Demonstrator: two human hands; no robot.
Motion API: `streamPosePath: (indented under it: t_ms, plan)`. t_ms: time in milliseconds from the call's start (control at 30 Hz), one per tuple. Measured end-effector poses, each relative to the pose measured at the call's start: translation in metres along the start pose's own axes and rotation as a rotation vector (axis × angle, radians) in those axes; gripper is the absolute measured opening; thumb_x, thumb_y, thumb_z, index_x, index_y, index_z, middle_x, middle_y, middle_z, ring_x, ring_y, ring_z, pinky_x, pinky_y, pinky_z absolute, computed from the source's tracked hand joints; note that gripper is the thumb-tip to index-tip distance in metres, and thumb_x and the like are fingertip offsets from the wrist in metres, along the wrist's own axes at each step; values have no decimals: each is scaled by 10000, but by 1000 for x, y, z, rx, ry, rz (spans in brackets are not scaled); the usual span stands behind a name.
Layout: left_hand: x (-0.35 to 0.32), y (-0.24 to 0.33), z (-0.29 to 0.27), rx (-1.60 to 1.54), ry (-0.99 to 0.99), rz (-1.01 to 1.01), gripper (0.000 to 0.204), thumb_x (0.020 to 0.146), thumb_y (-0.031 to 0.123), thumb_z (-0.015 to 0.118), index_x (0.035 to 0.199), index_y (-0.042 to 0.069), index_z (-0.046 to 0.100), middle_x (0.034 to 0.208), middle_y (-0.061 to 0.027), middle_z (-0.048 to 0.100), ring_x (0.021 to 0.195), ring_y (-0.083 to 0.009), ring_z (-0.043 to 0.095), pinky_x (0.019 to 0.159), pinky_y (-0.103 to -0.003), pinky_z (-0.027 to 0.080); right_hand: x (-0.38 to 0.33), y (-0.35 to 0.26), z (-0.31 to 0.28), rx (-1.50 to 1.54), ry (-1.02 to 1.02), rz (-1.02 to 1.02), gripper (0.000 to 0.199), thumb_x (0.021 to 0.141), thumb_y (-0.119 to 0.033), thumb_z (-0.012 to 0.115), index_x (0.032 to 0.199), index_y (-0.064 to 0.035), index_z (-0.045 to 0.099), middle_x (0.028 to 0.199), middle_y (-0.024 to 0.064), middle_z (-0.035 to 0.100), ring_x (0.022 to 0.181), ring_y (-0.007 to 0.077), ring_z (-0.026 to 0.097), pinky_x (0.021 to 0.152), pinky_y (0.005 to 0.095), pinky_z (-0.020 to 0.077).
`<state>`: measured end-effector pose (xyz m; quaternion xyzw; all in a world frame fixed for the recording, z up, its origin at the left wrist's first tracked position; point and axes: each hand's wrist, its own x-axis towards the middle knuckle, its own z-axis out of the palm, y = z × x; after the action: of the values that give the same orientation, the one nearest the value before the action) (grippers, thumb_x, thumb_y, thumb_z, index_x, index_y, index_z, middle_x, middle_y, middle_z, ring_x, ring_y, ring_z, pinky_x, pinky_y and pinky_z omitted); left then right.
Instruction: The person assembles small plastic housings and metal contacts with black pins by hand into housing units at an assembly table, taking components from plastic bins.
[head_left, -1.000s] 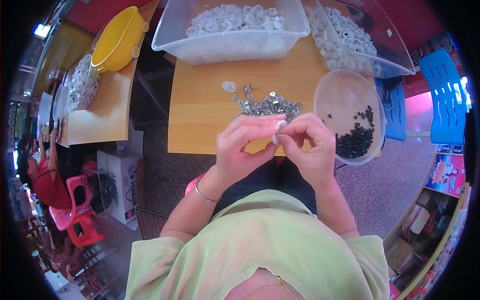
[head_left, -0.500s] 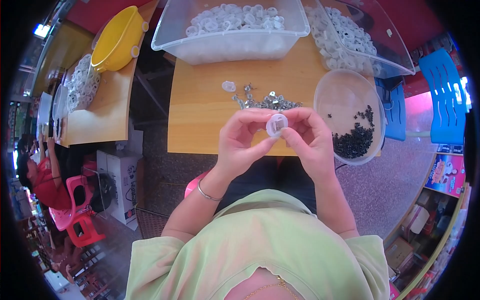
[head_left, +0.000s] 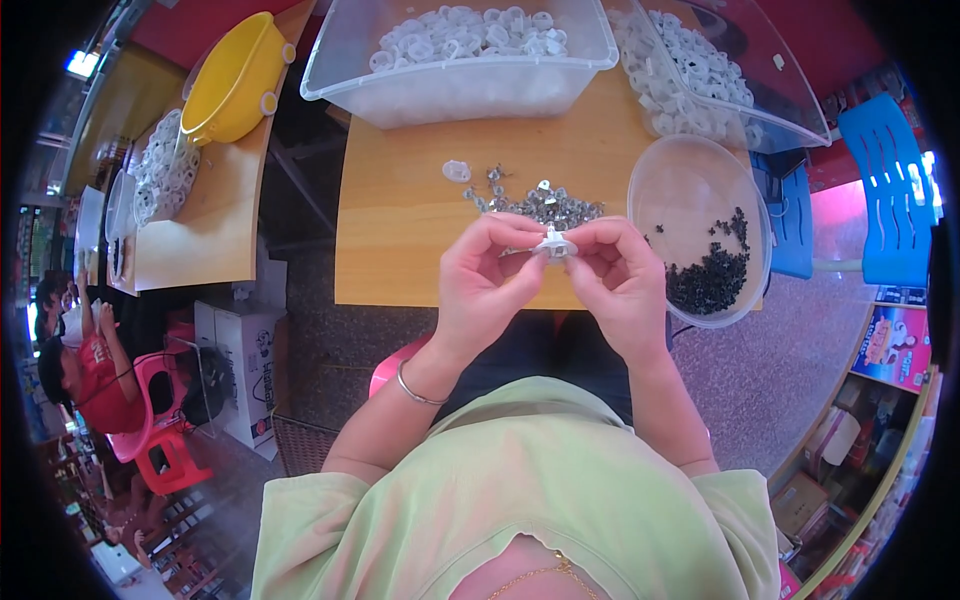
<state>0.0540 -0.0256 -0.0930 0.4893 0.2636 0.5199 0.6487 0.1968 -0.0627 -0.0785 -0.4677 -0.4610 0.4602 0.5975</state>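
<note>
Between my two hands, over the table's near edge, is a small round white plastic part (head_left: 556, 246) with a piece of metal at its centre. My left hand (head_left: 495, 270) pinches its left side between thumb and fingers. The thumb and fingers of my right hand (head_left: 615, 270) close on its right side. Just beyond my fingers lies a loose pile of small silvery metal pieces (head_left: 565, 205). Another white plastic part (head_left: 456, 171) rests alone on the table, left of that pile.
A clear bin of white parts (head_left: 460, 85) stands at the table's far side, with another tilted clear bin (head_left: 690, 85) beside it. To the right is a round tub (head_left: 675, 190) holding black pieces. On a left table sits a yellow basin (head_left: 235, 80). Other people (head_left: 100, 375) sit far left.
The white part has turned in my fingers, from its round face showing to nearly edge-on, metal piece upward. Both hands stay in almost the same place.
</note>
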Motion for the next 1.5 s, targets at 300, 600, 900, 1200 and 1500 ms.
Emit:
streamPosePath:
  t_ms: [300,600,900,1200,1500]
  plan:
    - [-1,-3,6,32,49,32,156,760,-137,549,861,-22,518,1014,-101,511,939,-145,552,794,-235,507,-2,8,4,190,25,73,240,796,94,529,1011,-12,512,932,42,562,866,91,558,802,224,454]
    - [-2,-3,16,64,110,53,150,772,-104,561,791,14,472,1090,-128,492,1037,-186,507,845,-287,478,-9,17,19,392,168,75,165,845,23,536,1003,-21,521,937,35,570,852,82,547,778,214,440]
    - [-6,-9,18,-17,126,62,173,785,-88,560,778,38,443,1084,-144,521,1017,-190,512,888,-325,422,-12,17,21,542,169,122,166,866,15,506,1023,-35,521,976,50,558,919,119,546,839,257,439]
    - [-7,-9,21,-11,151,83,177,783,-90,561,764,40,442,1089,-141,515,1009,-182,514,891,-321,415,-12,13,27,552,198,98,188,862,28,507,1044,3,547,963,62,571,904,109,539,817,250,446]
    - [-8,-4,25,2,136,96,177,784,-108,548,756,32,443,1124,-148,507,1034,-181,510,845,-282,446,-12,13,26,612,187,112,176,868,25,504,1037,7,547,962,65,572,906,112,545,828,251,444]
